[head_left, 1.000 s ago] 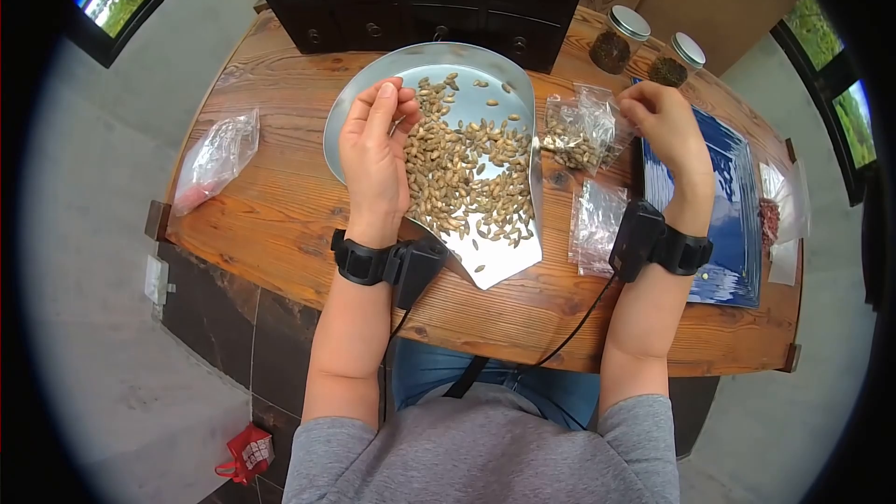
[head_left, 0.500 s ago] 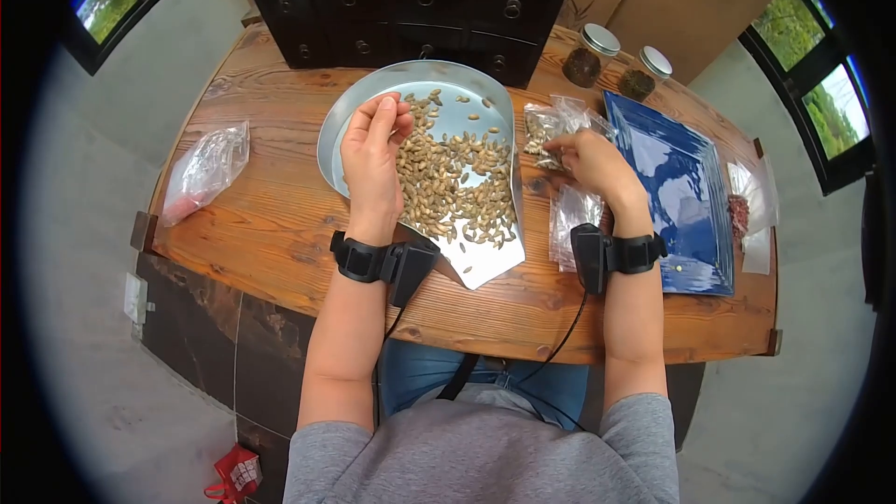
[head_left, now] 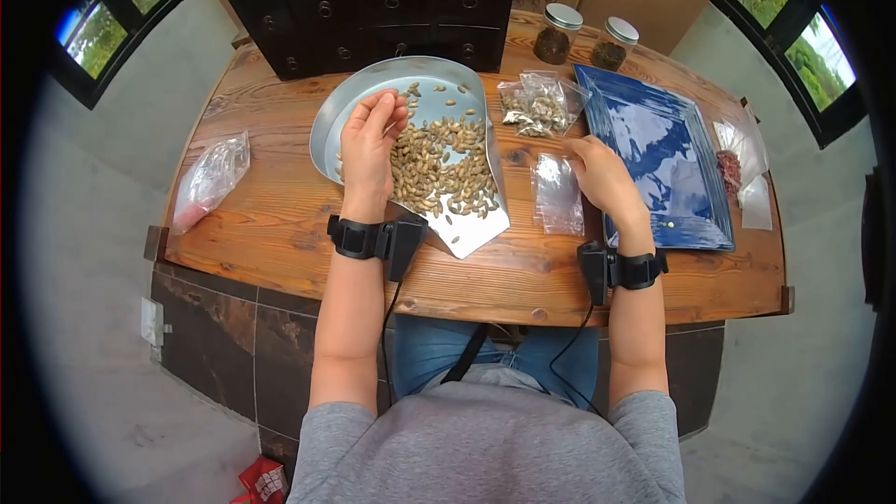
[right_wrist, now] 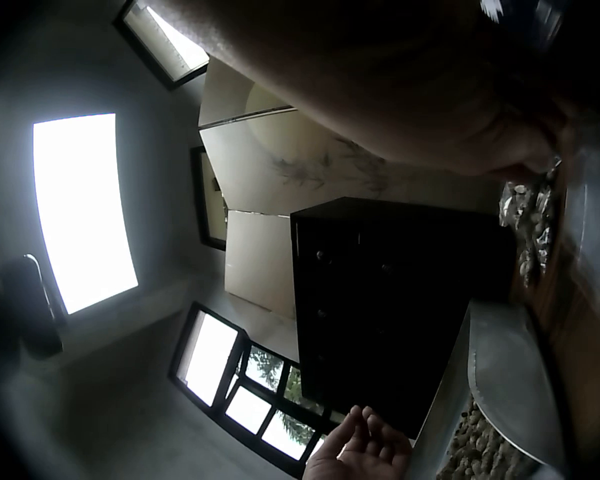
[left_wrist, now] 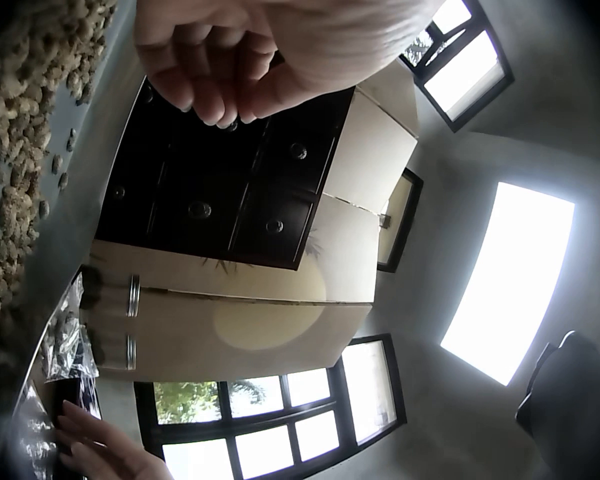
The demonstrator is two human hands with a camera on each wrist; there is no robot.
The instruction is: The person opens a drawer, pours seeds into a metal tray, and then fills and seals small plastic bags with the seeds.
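Left hand above pan of pods — thumb to fingertips, can't tell if pinching anything. Right hand loosely extended beside flat bags — likely reaching; lifting one needs a fingertip pinch.

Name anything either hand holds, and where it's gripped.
Nothing held shows: the left hand is loosely curled over the metal pan, the right hand beside the flat bags.

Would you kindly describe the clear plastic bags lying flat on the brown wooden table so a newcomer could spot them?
Find the large blue rectangular tray on the wooden table. The clear plastic bags lie to its left, beside the right hand. They look flat and empty, unlike the bulging clear bags beyond them.
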